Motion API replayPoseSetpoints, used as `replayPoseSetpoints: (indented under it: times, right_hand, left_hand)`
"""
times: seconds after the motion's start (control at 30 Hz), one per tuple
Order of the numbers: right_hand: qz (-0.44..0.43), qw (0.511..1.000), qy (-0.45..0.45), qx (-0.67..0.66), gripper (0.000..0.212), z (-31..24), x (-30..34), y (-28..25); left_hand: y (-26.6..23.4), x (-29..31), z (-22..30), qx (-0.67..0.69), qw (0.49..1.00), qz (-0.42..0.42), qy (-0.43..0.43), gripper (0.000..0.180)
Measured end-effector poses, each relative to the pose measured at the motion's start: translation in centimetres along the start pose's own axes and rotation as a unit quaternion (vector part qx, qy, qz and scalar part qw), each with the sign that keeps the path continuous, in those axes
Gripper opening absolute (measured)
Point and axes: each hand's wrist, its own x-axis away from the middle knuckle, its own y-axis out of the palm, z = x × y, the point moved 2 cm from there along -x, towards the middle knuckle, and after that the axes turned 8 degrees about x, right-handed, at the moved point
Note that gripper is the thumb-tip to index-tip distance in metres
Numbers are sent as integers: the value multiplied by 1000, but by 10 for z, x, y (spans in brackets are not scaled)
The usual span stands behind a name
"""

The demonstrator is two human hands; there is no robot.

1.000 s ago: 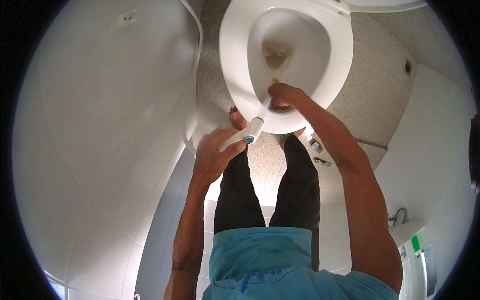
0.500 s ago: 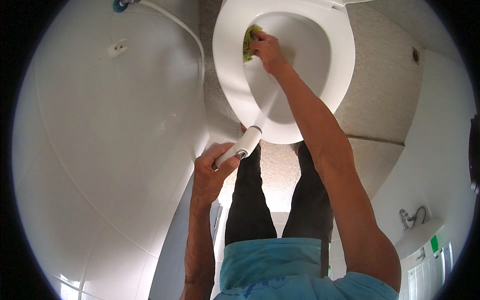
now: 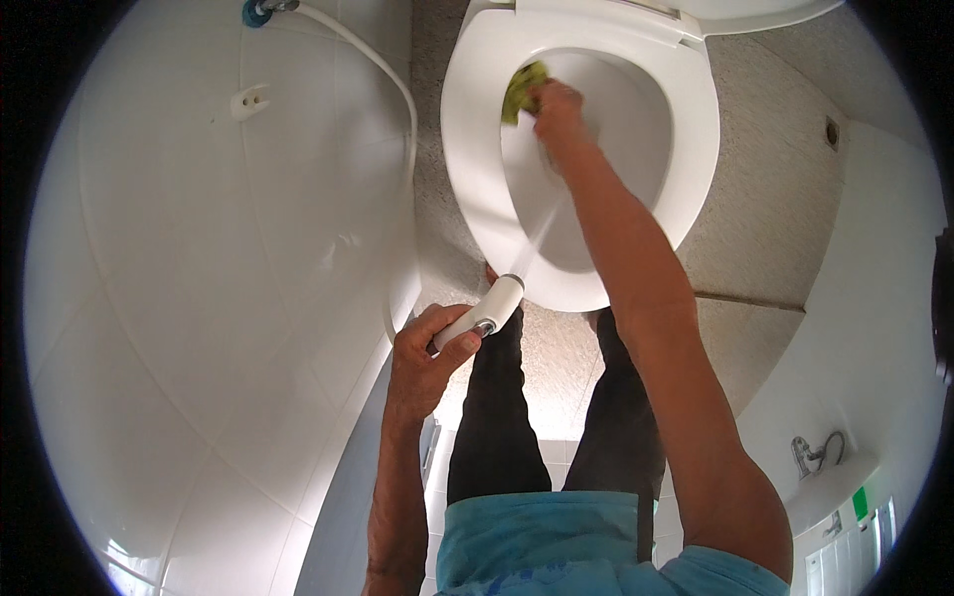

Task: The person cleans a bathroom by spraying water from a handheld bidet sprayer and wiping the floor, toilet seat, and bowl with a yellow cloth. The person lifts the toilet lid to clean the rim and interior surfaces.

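In front of me is a white toilet [image 3: 696, 149] with its lid raised. My left hand [image 3: 422, 363] is wrapped round a white bidet sprayer [image 3: 494, 303], its thumb on the metal trigger. From the sprayer head a jet of water [image 3: 542, 233] runs into the bowl. Inside the bowl my right hand [image 3: 561, 111], somewhat blurred, grips a yellow-green scrubbing sponge [image 3: 521, 93]. The sponge is against the inner left side of the bowl, just under the rim. Part of the sponge is hidden behind the fingers.
A white hose [image 3: 397, 84] runs from a blue-ringed wall valve [image 3: 256, 12] down the tiled left wall. A two-hole white fitting [image 3: 250, 102] is on that wall. To the right are a floor drain [image 3: 832, 133] and a washbasin [image 3: 825, 489] with a tap.
The whole view has shifted slightly, with the toilet lower and further right. The sponge stays at the inner left of the bowl, and the water jet is still running.
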Motion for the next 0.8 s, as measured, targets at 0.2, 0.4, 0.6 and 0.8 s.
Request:
replayPoseSetpoints:
  times: [0.2, 0.4, 0.6, 0.8]
  right_hand:
    - [143, 784, 330, -506, 38, 50, -5, 9]
    - [82, 891, 239, -377, 36, -13, 8, -5]
    - [-87, 888, -27, -451, 45, -27, 11, 9]
    - [-149, 709, 130, -677, 61, -54, 36, -20]
  left_hand:
    - [-2, -6, -2, 9, 1000, 5, 0, 39]
    - [-7, -6, -5, 6, 1000, 3, 12, 36]
    - [-15, -6, -7, 18, 1000, 10, 1, 37]
    - [-10, 0, 11, 81, 993, 71, 55, 41]
